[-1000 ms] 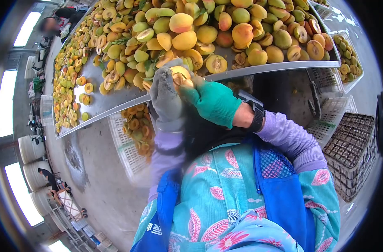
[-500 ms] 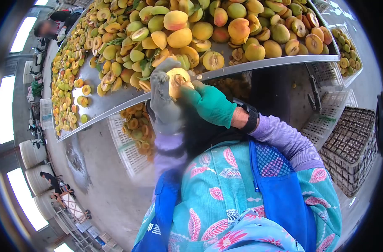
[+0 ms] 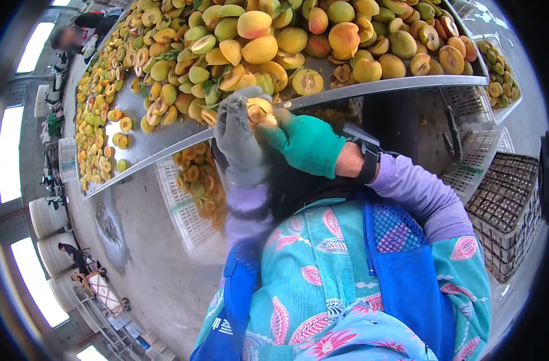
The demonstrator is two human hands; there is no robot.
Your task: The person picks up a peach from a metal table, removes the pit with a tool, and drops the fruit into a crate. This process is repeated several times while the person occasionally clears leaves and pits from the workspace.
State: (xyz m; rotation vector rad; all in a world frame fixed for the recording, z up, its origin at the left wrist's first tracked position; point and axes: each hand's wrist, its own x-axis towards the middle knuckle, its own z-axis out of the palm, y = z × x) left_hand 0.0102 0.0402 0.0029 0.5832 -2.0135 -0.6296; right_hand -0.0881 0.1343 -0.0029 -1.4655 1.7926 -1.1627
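Note:
A yellow fruit piece (image 3: 260, 112) is between my two gloved hands, just in front of the metal table's edge. My left hand (image 3: 238, 132), in a grey glove, is closed around its left side. In a green glove, my right hand (image 3: 310, 141) pinches the fruit from the right, thumb against its cut face. Beyond them, many whole and halved yellow, green and reddish fruits (image 3: 259, 49) are heaped on the metal table (image 3: 160, 155). One cut half (image 3: 307, 82) lies near the rim.
Below the table at left is a white crate (image 3: 184, 210) of fruit halves. At right stand a fruit-filled crate (image 3: 500, 75), an empty white crate (image 3: 482, 159) and a dark crate (image 3: 503, 207). A person (image 3: 76, 39) is at far upper left; people and carts are at lower left.
My right hand has shifted slightly right and down, and its forearm moved right. The fruit between my hands is turned a little, with less of its cut face showing.

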